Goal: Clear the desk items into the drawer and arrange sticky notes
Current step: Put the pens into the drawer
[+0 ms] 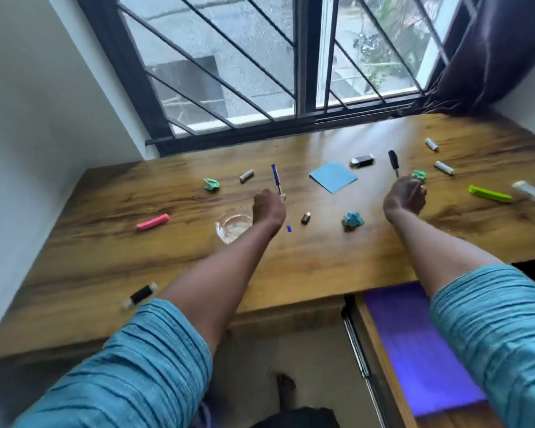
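My left hand (268, 207) grips the shaft end of a small blue-handled screwdriver (275, 178), which points away from me above the wooden desk (105, 267). My right hand (404, 197) grips a black-handled screwdriver (393, 162) the same way. A blue sticky-note pad (333, 176) lies flat between the two hands. Crumpled notes lie about: a green one (212, 184) at the left, a teal one (353, 219) near my right wrist, another green one (419, 175) just beyond my right hand. The drawer (420, 347) below the desk's right side stands open with a purple lining.
Several batteries (246, 176) (431, 144) (444, 168) (305, 218) are scattered on the desk. There are also a pink eraser (153, 221), a glass bowl (233, 227), a black USB stick (362, 160), a green clip (489, 194), a white object (529, 190) and a black-and-white item (140, 295) near the front edge.
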